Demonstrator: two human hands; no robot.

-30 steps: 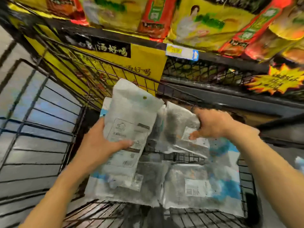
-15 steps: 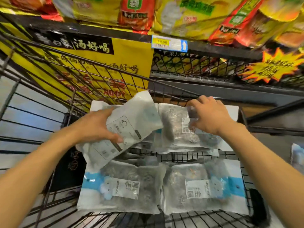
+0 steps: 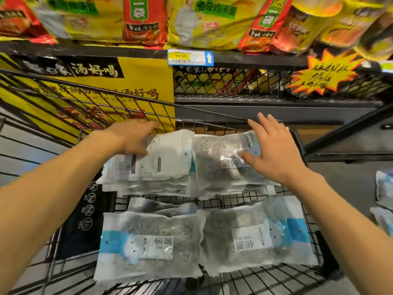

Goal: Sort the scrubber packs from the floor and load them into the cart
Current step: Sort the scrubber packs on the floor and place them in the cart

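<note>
While your left hand (image 3: 131, 138) rests flat, fingers straight, on the white scrubber pack (image 3: 161, 155) in the cart (image 3: 212, 120), your right hand (image 3: 274, 154) is spread open. Its thumb touches the neighbouring clear pack (image 3: 214, 165).

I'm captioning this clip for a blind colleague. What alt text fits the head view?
Two bare hands, left hand and right hand, rest open on two far stacks of scrubber packs in a wire cart. Two more packs lie nearer, and yellow noodle bags fill the shelf behind.
</note>
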